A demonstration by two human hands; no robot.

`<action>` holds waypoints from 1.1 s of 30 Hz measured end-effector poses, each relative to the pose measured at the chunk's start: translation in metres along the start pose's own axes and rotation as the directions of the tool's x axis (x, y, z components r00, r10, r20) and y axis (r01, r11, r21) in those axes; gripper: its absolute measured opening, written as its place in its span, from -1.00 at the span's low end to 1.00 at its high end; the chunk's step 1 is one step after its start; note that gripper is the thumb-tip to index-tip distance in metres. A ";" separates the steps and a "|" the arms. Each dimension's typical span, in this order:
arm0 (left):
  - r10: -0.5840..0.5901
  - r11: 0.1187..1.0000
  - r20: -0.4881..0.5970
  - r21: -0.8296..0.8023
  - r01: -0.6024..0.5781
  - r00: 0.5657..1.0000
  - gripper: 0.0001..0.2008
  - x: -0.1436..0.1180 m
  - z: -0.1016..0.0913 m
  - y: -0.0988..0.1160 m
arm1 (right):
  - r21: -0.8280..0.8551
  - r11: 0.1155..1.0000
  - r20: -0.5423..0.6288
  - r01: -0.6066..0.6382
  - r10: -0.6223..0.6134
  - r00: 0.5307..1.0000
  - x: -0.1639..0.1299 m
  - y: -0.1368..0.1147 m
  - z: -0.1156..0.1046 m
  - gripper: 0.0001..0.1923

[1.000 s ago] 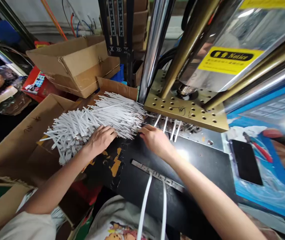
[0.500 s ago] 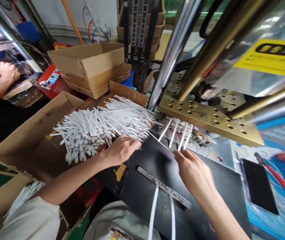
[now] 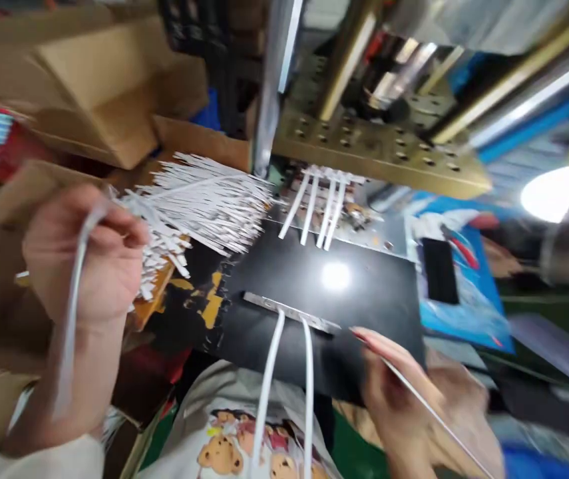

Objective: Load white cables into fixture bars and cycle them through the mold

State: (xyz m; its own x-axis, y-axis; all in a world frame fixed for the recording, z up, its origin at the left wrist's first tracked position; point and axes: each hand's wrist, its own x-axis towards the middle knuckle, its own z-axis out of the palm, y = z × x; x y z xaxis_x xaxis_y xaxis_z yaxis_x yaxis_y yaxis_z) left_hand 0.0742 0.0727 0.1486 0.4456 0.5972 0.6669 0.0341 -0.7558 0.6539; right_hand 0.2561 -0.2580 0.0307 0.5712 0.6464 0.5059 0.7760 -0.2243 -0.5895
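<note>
My left hand (image 3: 89,259) is raised at the left, beside the strip pile, its fingers pinched on a thin white strip (image 3: 72,306) that hangs down past the wrist. Low on the right, my right hand (image 3: 398,386) has its fingers closed on another white strip (image 3: 438,416), which trails toward the lower right; its fingertips are close to the right end of a narrow metal bar (image 3: 259,301). Two white strips (image 3: 270,372) stick out of the bar toward my body. A large heap of loose white strips (image 3: 209,206) lies at the left of the black work surface (image 3: 284,266).
Beyond the surface stands a press with a drilled brass-coloured plate (image 3: 379,150) and metal columns. Several white strips (image 3: 309,209) lie in a row under it. Cardboard boxes (image 3: 99,86) fill the left. A black phone (image 3: 438,269) lies on blue plastic at the right.
My left hand has lifted from the heap up and left, with a strip in it. My right hand has come back from the press strips toward the bar's right end. The view has shifted.
</note>
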 end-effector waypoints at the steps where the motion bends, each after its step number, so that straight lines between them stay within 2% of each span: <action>1: 0.007 0.997 0.026 -0.078 -0.005 1.000 -0.81 -0.017 0.015 -0.009 | 0.040 0.999 -0.008 -0.022 0.022 1.000 -0.004 -0.005 0.004 -0.79; 2: 0.043 0.993 0.117 -0.110 -0.030 0.992 -0.82 -0.035 0.029 -0.016 | 0.084 0.996 -0.002 -0.029 0.030 1.000 -0.004 -0.008 0.009 -0.79; 3: 0.105 0.991 0.235 -0.109 -0.081 0.966 -0.82 -0.053 0.043 -0.021 | 0.118 0.993 0.014 -0.026 0.024 1.000 -0.003 -0.011 0.015 -0.79; 5: 0.215 0.976 0.423 -0.127 -0.177 0.880 -0.80 -0.081 0.064 -0.024 | 0.107 0.994 0.053 -0.006 0.000 0.999 0.002 -0.012 0.026 -0.82; 7: 0.266 0.963 0.496 -0.170 -0.208 0.826 -0.80 -0.097 0.079 -0.022 | 0.054 0.999 0.058 0.006 -0.009 0.998 0.007 -0.011 0.032 -0.84; 11: 0.245 0.969 0.585 -0.183 -0.168 0.773 -0.86 -0.106 0.097 -0.021 | -0.002 1.000 0.095 0.023 -0.023 0.995 0.010 -0.007 0.033 -0.86; 16: 0.191 0.980 0.629 -0.166 -0.111 0.753 -0.89 -0.108 0.106 -0.024 | -0.044 0.996 0.179 0.071 -0.063 0.982 0.014 -0.001 0.030 -0.89; 24: 0.229 0.970 0.695 -0.102 -0.222 0.682 -0.87 -0.097 0.106 -0.010 | -0.045 0.994 0.209 0.103 -0.091 0.974 0.019 -0.003 0.030 -0.86; 27: 0.251 0.965 0.683 -0.118 -0.235 0.686 -0.89 -0.099 0.109 -0.013 | -0.038 0.994 0.187 0.100 -0.092 0.978 0.021 -0.006 0.035 -0.84; 30: 0.273 0.960 0.636 -0.127 -0.251 0.722 -0.89 -0.107 0.112 -0.017 | -0.079 0.990 0.158 0.119 -0.105 0.982 0.023 -0.010 0.038 -0.81; 33: 0.249 0.966 0.636 -0.110 -0.233 0.731 -0.88 -0.110 0.110 -0.017 | -0.073 0.989 0.201 0.125 -0.108 0.974 0.027 -0.010 0.030 -0.81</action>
State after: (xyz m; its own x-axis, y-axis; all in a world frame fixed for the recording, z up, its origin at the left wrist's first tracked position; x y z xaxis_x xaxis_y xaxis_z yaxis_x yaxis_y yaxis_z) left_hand 0.1225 -0.0094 0.0246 0.9027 0.0773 0.4233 -0.1698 -0.8398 0.5156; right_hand 0.2559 -0.2159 0.0314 0.4186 0.8001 0.4295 0.8587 -0.1948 -0.4740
